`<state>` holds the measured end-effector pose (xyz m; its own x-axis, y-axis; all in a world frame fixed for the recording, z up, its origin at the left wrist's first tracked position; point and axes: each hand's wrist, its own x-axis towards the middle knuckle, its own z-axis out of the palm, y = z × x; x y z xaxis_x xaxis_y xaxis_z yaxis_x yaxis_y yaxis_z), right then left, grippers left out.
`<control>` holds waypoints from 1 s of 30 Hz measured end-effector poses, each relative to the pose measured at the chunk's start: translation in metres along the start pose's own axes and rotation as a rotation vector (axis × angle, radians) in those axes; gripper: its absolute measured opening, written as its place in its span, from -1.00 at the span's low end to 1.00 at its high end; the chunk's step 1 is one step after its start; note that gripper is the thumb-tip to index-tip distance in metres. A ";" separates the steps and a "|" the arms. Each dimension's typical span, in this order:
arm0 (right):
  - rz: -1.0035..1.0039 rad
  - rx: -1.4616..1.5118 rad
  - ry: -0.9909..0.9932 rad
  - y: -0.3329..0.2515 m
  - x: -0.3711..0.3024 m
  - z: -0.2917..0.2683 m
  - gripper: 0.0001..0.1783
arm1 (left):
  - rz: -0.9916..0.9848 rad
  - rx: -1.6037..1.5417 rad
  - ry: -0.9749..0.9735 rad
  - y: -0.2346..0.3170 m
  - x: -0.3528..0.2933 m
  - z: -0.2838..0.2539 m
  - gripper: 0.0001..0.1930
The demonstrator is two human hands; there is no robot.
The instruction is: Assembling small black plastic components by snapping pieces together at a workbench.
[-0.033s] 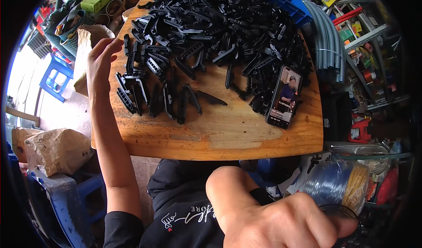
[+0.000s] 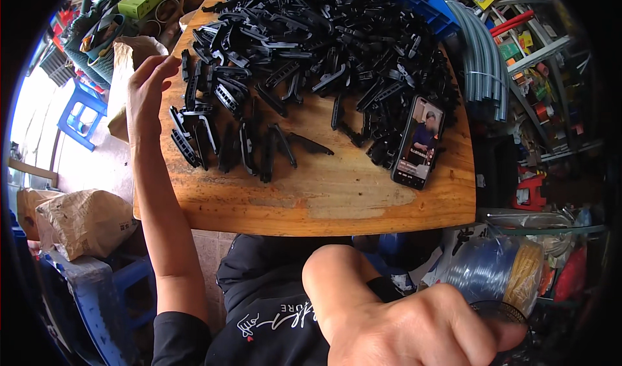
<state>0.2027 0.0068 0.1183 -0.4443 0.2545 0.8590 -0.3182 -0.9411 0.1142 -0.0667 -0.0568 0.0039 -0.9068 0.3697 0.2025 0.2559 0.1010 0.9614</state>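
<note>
Head view: black slotted plastic parts (image 2: pixel 324 35) heap over the far half of the wooden table (image 2: pixel 363 197), some straying to its near left. At the table's left edge, the left hand (image 2: pixel 150 81) bends its fingers beside a paper sack (image 2: pixel 119 103); below the table's near edge, the right hand (image 2: pixel 421 327) curls. I cannot tell whether either grips anything. A smartphone (image 2: pixel 420 145) rests on the table's right.

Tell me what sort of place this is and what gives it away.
Probably a small workshop: many similar black parts lie heaped on a wooden table, and grey hoses and crowded shelving are at the right.
</note>
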 end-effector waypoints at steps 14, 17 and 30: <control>-0.042 -0.273 -0.078 -0.004 -0.007 0.000 -0.40 | 0.007 0.021 -0.020 0.000 0.002 0.000 -0.72; -0.090 -0.330 -0.140 0.002 -0.001 -0.006 -0.42 | 0.004 0.030 -0.016 -0.002 0.002 0.001 -0.72; -0.046 -0.411 -0.180 -0.008 -0.008 -0.003 -0.42 | 0.007 0.018 -0.006 -0.001 0.001 0.000 -0.71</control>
<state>0.2063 0.0127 0.1087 -0.2808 0.2170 0.9349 -0.6568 -0.7537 -0.0223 -0.0676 -0.0568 0.0026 -0.9031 0.3758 0.2079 0.2679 0.1147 0.9566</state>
